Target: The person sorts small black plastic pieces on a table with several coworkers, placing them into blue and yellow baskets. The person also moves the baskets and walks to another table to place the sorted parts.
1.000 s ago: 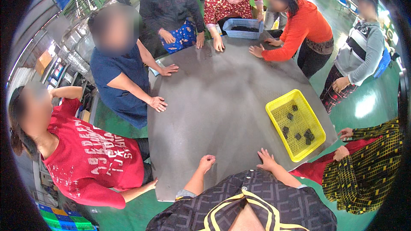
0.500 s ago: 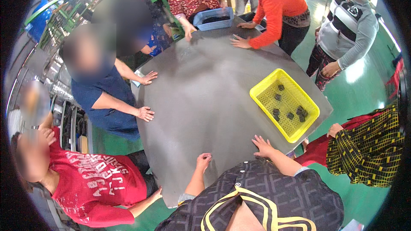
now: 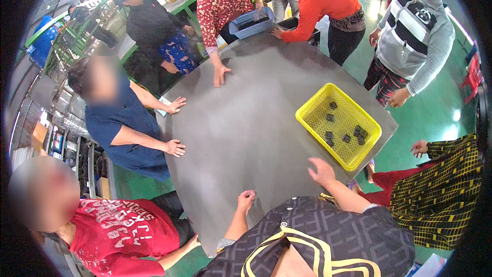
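My left hand (image 3: 246,201) is closed over the near edge of the grey tabletop (image 3: 230,123), its fingers curled in. A small dark spot shows at the fingertips, too little to name. To its right, my right hand (image 3: 322,172) hovers over the table with its fingers apart and nothing in it. Nearest to that hand stands a yellow perforated plastic basket (image 3: 313,139), with several small black pieces (image 3: 360,133) lying scattered on its bottom.
Several people stand round the table. At the far edge, a person in a red patterned shirt (image 3: 212,18) holds a blue basket (image 3: 251,31) with dark contents. A co-worker's hands (image 3: 175,147) rest on the left edge. On the right stands a person in grey (image 3: 435,46).
My right hand has lifted from the tabletop and its fingers have turned leftward. Across the table, one person's hand has reached further in, and the person in orange has drawn back.
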### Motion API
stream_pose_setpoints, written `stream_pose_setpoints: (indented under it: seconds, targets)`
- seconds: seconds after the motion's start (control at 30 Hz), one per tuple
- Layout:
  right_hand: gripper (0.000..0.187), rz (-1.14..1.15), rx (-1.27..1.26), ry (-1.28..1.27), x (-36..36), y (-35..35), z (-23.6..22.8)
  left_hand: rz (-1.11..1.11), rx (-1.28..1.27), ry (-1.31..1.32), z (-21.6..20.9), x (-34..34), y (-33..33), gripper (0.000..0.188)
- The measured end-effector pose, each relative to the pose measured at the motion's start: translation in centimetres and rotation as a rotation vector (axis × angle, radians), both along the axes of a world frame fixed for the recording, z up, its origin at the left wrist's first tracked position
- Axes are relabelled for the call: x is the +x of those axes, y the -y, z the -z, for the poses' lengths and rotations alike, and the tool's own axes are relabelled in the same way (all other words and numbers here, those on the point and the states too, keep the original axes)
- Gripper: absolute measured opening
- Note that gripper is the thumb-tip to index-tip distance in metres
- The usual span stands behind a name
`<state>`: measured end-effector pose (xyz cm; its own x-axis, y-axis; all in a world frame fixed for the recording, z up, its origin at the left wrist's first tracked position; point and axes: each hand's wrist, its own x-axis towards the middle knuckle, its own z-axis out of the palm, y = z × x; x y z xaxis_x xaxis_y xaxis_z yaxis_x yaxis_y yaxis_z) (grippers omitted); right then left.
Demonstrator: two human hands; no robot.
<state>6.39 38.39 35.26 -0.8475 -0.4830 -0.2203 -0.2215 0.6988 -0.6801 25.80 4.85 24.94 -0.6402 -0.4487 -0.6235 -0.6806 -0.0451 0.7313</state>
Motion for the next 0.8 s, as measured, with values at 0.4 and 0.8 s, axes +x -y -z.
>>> stream_pose_setpoints:
  seconds: [0.4,0.8]
  targets:
    - [0.065,1.426,-0.014,-0.126,-5.7,-15.3,4.7,0.013,0.049,0.034,-0.3,-1.2,0.1,0.023]
    - [0.056,0.933,-0.748,0.433,-5.0,-7.7,-0.8,0.105,0.367,-0.162,-15.2,-15.9,-0.9,0.086]
